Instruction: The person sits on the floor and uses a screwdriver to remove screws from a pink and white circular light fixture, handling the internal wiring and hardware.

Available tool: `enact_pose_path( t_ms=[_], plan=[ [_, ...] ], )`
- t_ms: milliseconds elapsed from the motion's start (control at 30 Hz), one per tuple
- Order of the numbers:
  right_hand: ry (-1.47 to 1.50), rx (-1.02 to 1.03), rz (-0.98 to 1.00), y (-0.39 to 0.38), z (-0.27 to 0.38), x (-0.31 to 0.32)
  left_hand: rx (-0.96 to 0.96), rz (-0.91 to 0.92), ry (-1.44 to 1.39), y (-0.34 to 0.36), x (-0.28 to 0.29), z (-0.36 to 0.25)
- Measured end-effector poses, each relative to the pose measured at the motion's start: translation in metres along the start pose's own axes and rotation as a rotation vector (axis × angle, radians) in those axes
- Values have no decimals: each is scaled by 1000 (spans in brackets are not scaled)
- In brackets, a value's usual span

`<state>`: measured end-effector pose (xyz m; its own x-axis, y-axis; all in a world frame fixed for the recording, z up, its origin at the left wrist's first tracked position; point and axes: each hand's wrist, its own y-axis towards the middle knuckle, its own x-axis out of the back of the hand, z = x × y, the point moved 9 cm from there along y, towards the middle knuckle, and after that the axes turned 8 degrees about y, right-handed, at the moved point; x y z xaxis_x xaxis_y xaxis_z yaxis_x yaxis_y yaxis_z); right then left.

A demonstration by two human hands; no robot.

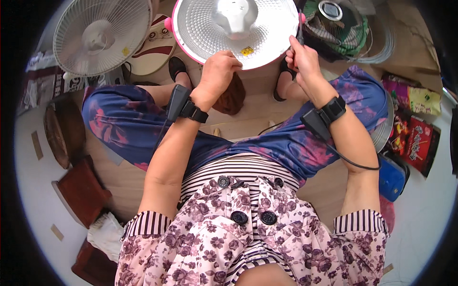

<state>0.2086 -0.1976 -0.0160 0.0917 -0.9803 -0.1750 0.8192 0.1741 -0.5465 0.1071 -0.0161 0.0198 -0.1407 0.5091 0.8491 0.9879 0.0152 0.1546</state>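
A round silver reflector dish point(200, 38) with a dimpled surface and a pink rim, like that of a dish heater, faces up in front of me. A pale domed piece sits at its middle, and a yellow sticker point(246, 51) is near its lower edge. My left hand point(220, 74) is closed at the near rim, thumb and forefinger pinched; what lies between them is hidden. At the dish's right edge, my right hand point(304, 61) is closed around a thin dark tool point(300, 31), shaped like a screwdriver, pointing away from me.
A white fan point(102, 35) stands at the far left, beside a cream-and-red base point(152, 50). Far right are a green-edged fan point(336, 28) and coiled wire point(381, 47). Bags point(415, 143) and a blue case point(391, 178) lie right; a wooden stool point(64, 128) is left.
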Motion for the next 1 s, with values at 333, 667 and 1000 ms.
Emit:
enact_pose_path(
  t_ms=[333, 667, 1000],
  plan=[
    [45, 104, -50, -6, 11, 0, 13, -10, -68, -3, 7, 2],
    [-4, 115, -104, -4, 8, 11, 309, -544, -588, -4, 72, 64],
    [160, 168, -227, -2, 34, 24, 1224, -528, -1123, -92, -75, 235]
  ],
)
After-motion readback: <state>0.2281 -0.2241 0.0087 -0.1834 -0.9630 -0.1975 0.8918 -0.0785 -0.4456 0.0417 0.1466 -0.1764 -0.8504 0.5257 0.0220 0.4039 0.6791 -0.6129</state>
